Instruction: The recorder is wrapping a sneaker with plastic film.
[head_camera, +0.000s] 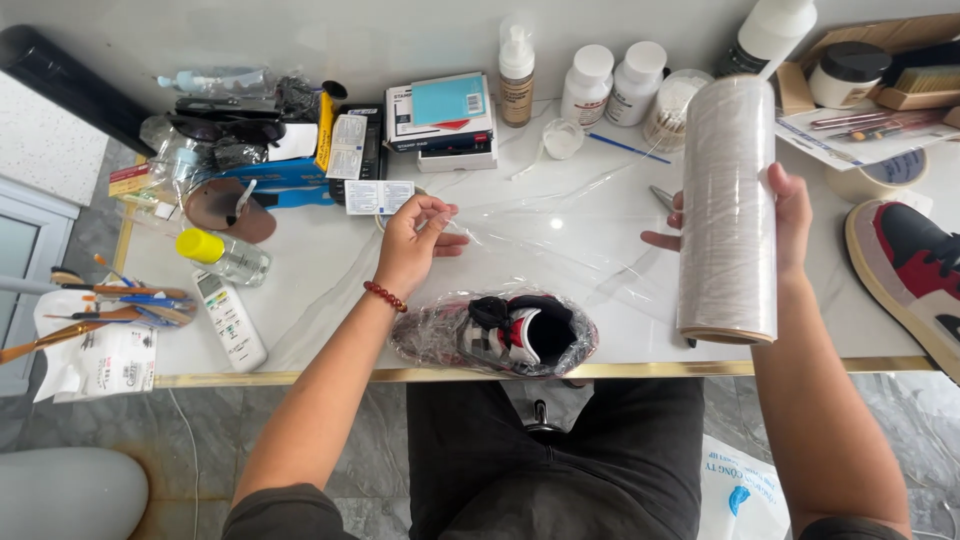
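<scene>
A red, white and black sneaker (500, 335) wrapped in clear film lies at the table's front edge, between my arms. My right hand (775, 225) holds a large upright roll of clear stretch film (728, 210). A loose sheet of film (560, 235) stretches from the roll across the table to my left hand (412, 240), which pinches its end above the tabletop. A red bead bracelet sits on my left wrist.
A second sneaker (910, 270) lies at the right edge. Bottles, jars, a tape roll (880, 175) and boxes crowd the back. A remote (230, 320), a yellow-capped bottle (222, 255) and brushes (110, 305) lie at the left. The white marble table (330, 300) has a gold edge.
</scene>
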